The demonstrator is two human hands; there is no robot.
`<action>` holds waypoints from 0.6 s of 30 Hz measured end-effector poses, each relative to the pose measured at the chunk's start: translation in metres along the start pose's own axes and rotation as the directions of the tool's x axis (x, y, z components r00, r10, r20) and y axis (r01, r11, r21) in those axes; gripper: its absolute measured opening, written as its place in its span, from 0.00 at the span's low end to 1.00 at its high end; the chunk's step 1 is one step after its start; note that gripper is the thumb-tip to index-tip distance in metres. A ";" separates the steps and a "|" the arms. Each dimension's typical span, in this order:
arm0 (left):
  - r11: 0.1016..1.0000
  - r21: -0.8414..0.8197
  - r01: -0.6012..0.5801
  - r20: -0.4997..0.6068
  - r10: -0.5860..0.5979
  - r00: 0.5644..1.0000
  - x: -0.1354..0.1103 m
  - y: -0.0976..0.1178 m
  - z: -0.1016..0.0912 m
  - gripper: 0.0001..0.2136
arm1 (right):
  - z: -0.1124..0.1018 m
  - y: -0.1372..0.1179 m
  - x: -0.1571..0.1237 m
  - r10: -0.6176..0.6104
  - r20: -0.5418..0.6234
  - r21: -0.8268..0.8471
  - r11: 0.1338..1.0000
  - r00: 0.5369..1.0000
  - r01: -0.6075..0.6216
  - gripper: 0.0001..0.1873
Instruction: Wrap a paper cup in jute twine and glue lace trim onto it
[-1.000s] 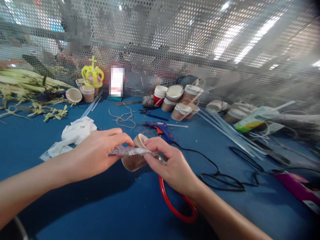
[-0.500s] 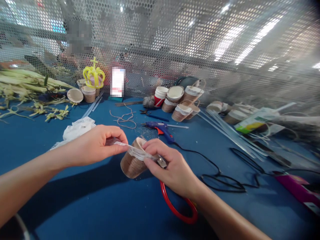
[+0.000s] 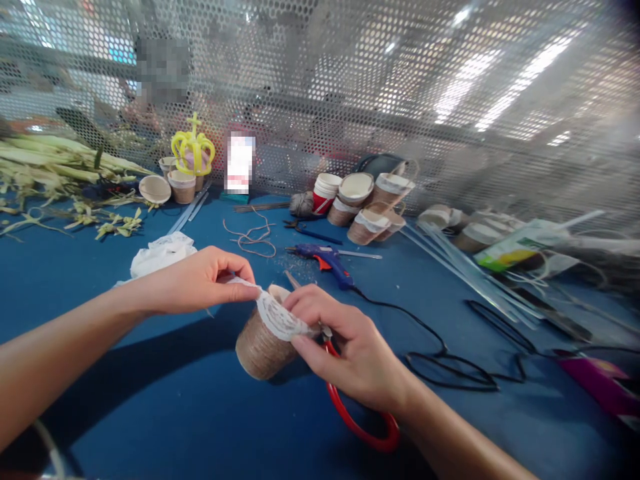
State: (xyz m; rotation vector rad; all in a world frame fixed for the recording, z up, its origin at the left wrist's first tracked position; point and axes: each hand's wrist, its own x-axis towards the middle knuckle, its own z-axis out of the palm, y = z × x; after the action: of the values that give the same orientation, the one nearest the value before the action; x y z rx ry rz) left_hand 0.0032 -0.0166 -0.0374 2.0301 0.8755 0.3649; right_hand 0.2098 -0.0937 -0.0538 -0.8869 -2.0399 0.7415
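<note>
Above the middle of the blue desk, toward its near edge, a twine-wrapped cup is held tilted, its mouth turned up toward the far edge. Along the rim a white lace strip is laid, and its left part is pinched between thumb and fingers by the left hand. By the right hand the lace is pressed to the cup at the rim, with the thumb below and the fingers above; red-handled scissors are also carried there, the handle hung beneath the palm. Just beyond the left forearm, a white lace heap is partly hidden. Between the hands and the far edge, a blue glue gun is laid on its side, with pliers behind it. At the far edge, a cluster of cups is gathered beside a grey twine ball; farther left, more cups are topped by a yellow crown. The far left corner is covered by pale leaves, and clear sticks are spread toward the right edge.
</note>
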 end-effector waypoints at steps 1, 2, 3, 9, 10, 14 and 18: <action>1.000 -0.006 0.005 0.003 -0.005 1.000 0.000 -0.001 0.000 0.12 | 0.000 0.000 0.000 -0.010 0.003 0.003 1.000 1.000 0.010 0.09; 1.000 -0.012 0.011 0.008 -0.011 1.000 0.001 -0.002 0.000 0.12 | 0.000 -0.001 0.000 -0.021 0.003 0.005 1.000 1.000 0.021 0.09; 1.000 -0.018 0.018 0.014 -0.017 1.000 0.002 -0.003 0.001 0.12 | 0.000 -0.001 0.000 -0.030 0.002 0.007 1.000 1.000 0.030 0.09; 0.999 -0.044 0.026 0.057 -0.024 0.998 0.004 -0.004 0.001 0.12 | 0.001 -0.005 0.002 -0.076 0.024 0.025 0.997 0.997 0.075 0.09; 0.999 -0.044 0.024 0.061 -0.021 0.998 0.004 -0.004 0.001 0.12 | 0.001 -0.005 0.002 -0.082 0.027 0.027 0.996 0.996 0.081 0.09; 0.999 -0.046 0.014 0.081 -0.010 0.997 0.005 -0.006 0.002 0.12 | 0.002 -0.006 0.002 -0.099 0.027 0.052 0.994 0.995 0.097 0.09; 0.998 -0.055 0.001 0.105 0.005 0.994 0.006 -0.010 0.003 0.12 | 0.002 -0.007 0.001 -0.105 0.036 0.053 0.993 0.994 0.103 0.09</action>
State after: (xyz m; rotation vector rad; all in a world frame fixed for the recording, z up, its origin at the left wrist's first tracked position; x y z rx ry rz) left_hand 0.0048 -0.0105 -0.0473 1.9807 0.7905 0.2772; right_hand 0.2054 -0.0974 -0.0494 -0.7359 -2.0751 0.7556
